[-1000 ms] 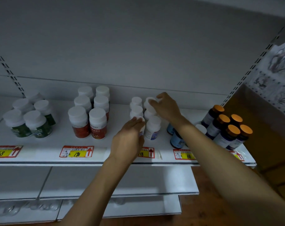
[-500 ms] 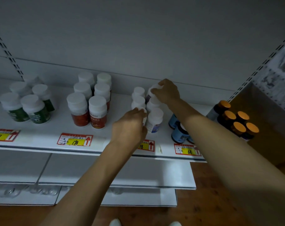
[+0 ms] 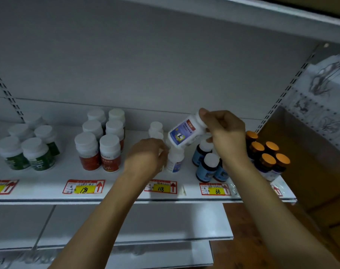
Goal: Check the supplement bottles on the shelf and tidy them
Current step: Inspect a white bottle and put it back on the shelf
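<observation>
checking under way, middle group in hand

right hand (image 3: 226, 133) pinching a white bottle with a blue label (image 3: 184, 133) by its cap end, lifted clear of the shelf (image 3: 48, 183) and tilted, label toward the camera, above the middle of the shelf. left hand (image 3: 146, 156) curled around the front white bottle (image 3: 175, 160) of the same group, standing near the front edge above the 118 price tag (image 3: 161, 188); fingers touching its side, exact grip partly hidden.

already looking orderly: green-label bottles (image 3: 29, 152) toward the left end, red-label bottles (image 3: 99, 144) in neat pairs, orange-capped bottles (image 3: 266, 154) near the right end. dark blue bottles (image 3: 208, 162) bunched just beside the right wrist, probably unchecked.

likely left: reading the lifted label, setting it back upright in its row, squaring the white group, then the groups to the right.
</observation>
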`<state>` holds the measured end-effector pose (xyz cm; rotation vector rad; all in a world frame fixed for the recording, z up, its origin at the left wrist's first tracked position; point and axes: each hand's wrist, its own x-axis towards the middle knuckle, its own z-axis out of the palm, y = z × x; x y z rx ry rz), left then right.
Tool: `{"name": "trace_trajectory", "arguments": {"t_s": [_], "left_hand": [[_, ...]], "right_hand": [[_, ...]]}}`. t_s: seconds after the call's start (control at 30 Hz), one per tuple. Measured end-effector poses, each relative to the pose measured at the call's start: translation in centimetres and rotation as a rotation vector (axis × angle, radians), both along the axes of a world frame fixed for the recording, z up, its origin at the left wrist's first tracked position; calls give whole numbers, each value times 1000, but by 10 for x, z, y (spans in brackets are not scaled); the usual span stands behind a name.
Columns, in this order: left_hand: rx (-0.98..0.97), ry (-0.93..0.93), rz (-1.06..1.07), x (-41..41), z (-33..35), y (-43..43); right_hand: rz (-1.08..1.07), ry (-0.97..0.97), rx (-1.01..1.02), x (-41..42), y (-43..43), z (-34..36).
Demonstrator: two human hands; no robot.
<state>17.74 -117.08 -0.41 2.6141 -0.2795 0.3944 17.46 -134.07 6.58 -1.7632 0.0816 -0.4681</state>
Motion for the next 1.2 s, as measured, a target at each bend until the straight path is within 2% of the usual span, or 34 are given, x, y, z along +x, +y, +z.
{"name": "trace_trajectory", "arguments": {"t_s": [0.07, 0.1, 0.13, 0.2, 0.23, 0.27, 0.37, 0.5, 0.77, 0.97, 1.2], "left_hand": [[-204, -101, 5, -8, -1, 1], [-381, -70, -8, -14, 3, -1], [-614, 32, -42, -20, 10, -4], [-1138, 379, -147, -37, 29, -11], [-1305, 509, -197, -44, 34, -13], [-1362, 533, -252, -51, 38, -13], [-1359, 381, -269, -62, 39, -14], [-1493, 376, -207, -67, 39, -13], [-1413, 254, -113, -74, 39, -16], [-1654, 457, -147, -73, 42, -17], [-1734, 691, -195, -75, 47, -22]], "right_hand": [[21, 26, 52, -12, 1, 3], [35, 44, 75, -17, 1, 4], [49, 58, 91, -21, 2, 5], [66, 66, 96, -25, 5, 6], [69, 64, 103, -26, 7, 7], [71, 57, 119, -27, 9, 8], [110, 22, 164, -30, 15, 8], [206, -9, 184, -42, 23, 3], [290, 21, 313, -61, 36, -18], [294, 14, 295, -64, 31, -19], [210, -45, 354, -70, 35, -16]]}}
